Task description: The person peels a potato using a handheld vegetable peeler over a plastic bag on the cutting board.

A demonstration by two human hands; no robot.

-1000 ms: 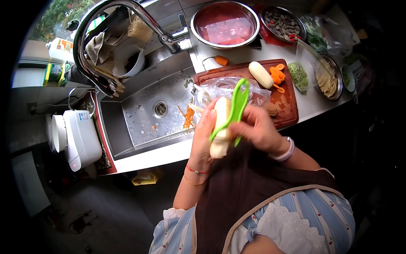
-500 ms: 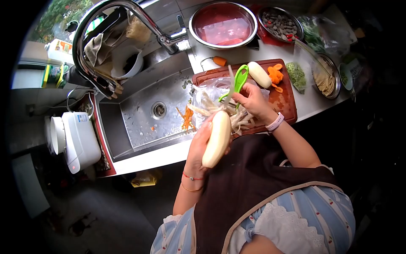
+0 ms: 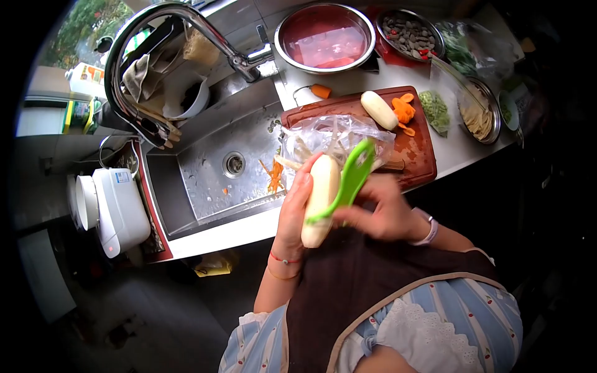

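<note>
My left hand (image 3: 295, 211) is wrapped round a pale, peeled root vegetable (image 3: 323, 186) that looks like a lotus root, tilted over the counter's front edge. A green peeler (image 3: 356, 173) is in my right hand (image 3: 387, 208), which is blurred by motion. The peeler's head lies across the lower part of the root. Behind my hands, a clear plastic bag (image 3: 311, 132) with pale peelings spreads over the brown cutting board (image 3: 420, 158). On that board rest a second pale root (image 3: 379, 110) and some orange carrot pieces (image 3: 403, 112).
Left of the board is a steel sink (image 3: 205, 174) with orange peelings and a tall faucet (image 3: 205, 25). Behind stand a basin of reddish water (image 3: 325, 37) and a bowl of dark pieces (image 3: 410, 36). Green beans (image 3: 433, 112) in a bag and a bowl of pale strips (image 3: 480, 118) sit right.
My right hand has moved down and nearer with the peeler, from above the bag to the root's lower part. The pale strip beside the peeler has left it. My left hand keeps its hold.
</note>
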